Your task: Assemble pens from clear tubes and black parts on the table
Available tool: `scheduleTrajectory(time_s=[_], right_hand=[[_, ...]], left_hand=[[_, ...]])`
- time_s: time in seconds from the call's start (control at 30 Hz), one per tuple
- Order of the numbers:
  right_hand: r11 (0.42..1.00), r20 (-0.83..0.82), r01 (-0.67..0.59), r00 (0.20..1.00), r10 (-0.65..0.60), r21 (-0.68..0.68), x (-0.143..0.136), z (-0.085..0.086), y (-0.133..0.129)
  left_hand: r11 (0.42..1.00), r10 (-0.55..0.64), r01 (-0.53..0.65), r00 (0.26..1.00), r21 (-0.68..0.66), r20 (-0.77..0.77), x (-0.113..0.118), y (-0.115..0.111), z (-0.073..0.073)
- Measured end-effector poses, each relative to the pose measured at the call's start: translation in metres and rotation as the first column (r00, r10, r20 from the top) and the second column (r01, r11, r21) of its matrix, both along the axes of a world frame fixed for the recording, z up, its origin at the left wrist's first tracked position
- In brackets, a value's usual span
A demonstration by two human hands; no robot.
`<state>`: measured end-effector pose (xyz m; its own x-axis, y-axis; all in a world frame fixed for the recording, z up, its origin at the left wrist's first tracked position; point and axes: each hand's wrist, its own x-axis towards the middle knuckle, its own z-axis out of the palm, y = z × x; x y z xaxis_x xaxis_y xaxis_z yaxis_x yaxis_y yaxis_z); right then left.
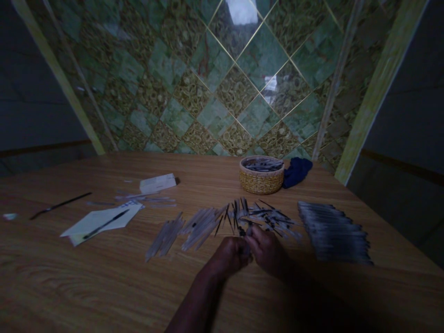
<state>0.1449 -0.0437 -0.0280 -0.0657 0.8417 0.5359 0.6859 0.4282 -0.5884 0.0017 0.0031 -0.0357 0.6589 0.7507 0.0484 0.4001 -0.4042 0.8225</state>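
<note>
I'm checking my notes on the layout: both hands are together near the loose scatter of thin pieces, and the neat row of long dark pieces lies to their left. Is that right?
Not quite: the head view shows the neat row to the right of the left hand and right hand, which are together near the loose scatter.

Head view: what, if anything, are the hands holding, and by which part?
The right hand seems to pinch a small dark piece; which part can't be told. The left hand is curled shut, its contents hidden.
</note>
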Motion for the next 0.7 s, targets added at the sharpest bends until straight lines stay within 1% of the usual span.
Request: scheduleTrajectory(time_s=[0.13,0.23,0.4,0.57,0.7], right_hand=[[0.999,-0.030,-0.037,0.999,0.037,-0.006,0.0014,-0.0012,0.0008],[0.999,-0.046,-0.048,0.998,0.048,0.000,0.0027,-0.0030,0.0013],[0.999,-0.021,-0.039,0.999,0.039,0.007,0.0035,-0.0057,0.0015],[0.999,0.010,-0.024,1.000,0.023,0.032,0.0021,-0.0072,0.0012],[0.999,0.026,0.002,1.000,-0.003,0.037,-0.0003,-0.0076,0.0008]], left_hand=[[0.999,-0.034,0.034,0.999,-0.013,0.023,-0.0018,0.0012,-0.0027],[0.999,-0.022,0.024,0.998,-0.031,0.057,-0.0013,0.0021,-0.0055],[1.000,-0.008,0.008,0.999,-0.016,0.037,-0.0001,0.0036,-0.0081],[1.000,0.019,-0.019,0.998,-0.015,0.055,0.0010,0.0034,-0.0102],[1.000,0.014,-0.013,0.998,-0.017,0.061,0.0025,0.0025,-0.0074]])
